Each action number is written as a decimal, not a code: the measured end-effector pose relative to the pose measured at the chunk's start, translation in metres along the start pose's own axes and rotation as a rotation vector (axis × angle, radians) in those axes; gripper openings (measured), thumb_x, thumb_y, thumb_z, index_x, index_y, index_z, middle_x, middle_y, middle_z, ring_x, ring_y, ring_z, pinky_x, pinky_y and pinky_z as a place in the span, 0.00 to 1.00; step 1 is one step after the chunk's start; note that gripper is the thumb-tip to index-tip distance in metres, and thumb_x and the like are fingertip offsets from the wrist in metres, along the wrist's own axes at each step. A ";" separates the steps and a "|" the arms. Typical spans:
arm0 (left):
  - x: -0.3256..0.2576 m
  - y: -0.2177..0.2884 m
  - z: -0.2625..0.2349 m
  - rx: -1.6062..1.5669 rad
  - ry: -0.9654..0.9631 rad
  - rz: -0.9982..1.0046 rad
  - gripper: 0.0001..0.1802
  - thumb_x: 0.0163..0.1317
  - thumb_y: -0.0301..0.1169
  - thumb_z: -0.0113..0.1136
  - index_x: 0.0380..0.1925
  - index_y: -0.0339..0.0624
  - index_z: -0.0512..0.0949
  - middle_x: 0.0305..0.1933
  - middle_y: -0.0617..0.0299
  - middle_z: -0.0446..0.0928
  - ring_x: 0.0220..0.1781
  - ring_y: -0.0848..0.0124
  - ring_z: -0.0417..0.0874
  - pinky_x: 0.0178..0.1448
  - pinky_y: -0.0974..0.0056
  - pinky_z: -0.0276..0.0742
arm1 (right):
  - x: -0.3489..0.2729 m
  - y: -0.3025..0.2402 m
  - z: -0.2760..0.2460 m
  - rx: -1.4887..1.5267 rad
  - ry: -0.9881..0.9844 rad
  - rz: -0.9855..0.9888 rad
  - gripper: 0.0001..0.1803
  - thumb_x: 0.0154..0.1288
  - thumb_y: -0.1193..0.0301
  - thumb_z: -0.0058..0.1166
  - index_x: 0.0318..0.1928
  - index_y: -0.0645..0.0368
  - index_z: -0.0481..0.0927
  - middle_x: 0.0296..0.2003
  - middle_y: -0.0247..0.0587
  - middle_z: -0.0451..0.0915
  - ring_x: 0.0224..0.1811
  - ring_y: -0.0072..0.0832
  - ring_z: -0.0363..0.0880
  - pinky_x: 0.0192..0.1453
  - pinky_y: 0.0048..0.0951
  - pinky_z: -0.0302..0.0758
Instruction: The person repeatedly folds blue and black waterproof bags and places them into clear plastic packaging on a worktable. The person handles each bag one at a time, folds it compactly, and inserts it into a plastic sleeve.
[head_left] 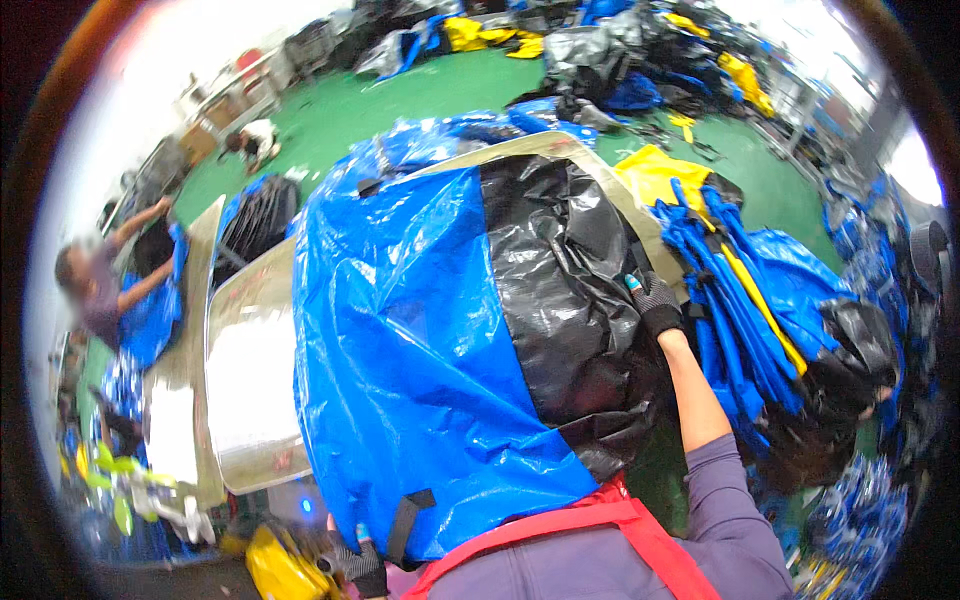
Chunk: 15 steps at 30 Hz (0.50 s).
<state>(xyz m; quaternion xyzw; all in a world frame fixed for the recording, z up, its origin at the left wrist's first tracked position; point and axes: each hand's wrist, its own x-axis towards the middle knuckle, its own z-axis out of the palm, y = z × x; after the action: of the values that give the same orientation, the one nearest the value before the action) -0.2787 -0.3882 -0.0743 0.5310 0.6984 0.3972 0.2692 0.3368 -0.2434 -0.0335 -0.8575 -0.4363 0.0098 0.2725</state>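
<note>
Head view: a blue-and-black plastic cover (440,350) lay draped over the metal table (250,390), long axis running away from the person. Right hand (655,305) pinched its black edge; left hand (358,562) gripped the near hem, fingers curled.

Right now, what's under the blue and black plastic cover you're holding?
The blue and black cover drapes over a shiny metal table, whose bare part shows left of it. The right hand and left hand grip its edges. Whatever lies beneath it is hidden.
</note>
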 end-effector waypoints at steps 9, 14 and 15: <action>0.034 -0.099 -0.077 0.369 0.007 -0.218 0.21 0.62 0.39 0.57 0.50 0.36 0.74 0.54 0.52 0.75 0.55 0.59 0.73 0.59 0.55 0.67 | 0.051 0.100 0.020 -0.014 0.032 0.051 0.29 0.63 0.46 0.50 0.44 0.63 0.79 0.44 0.61 0.79 0.49 0.53 0.78 0.51 0.45 0.74; 0.091 -0.003 -0.035 0.934 -0.144 0.403 0.32 0.59 0.36 0.54 0.64 0.40 0.62 0.67 0.48 0.63 0.64 0.51 0.68 0.66 0.52 0.64 | 0.055 0.097 -0.031 0.249 -0.357 -0.060 0.31 0.61 0.56 0.60 0.57 0.66 0.72 0.49 0.51 0.79 0.52 0.35 0.77 0.58 0.32 0.71; 0.111 0.039 -0.018 1.072 0.003 0.670 0.32 0.60 0.34 0.53 0.65 0.41 0.61 0.67 0.46 0.62 0.65 0.49 0.67 0.67 0.52 0.64 | 0.065 0.077 -0.038 0.533 -0.343 0.000 0.32 0.60 0.57 0.61 0.58 0.67 0.70 0.52 0.48 0.78 0.52 0.31 0.76 0.58 0.30 0.71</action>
<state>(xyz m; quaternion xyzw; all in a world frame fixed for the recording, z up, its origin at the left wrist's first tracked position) -0.3048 -0.2820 -0.0273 0.7814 0.5966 0.0558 -0.1742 0.4436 -0.2481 -0.0237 -0.7418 -0.4578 0.2681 0.4102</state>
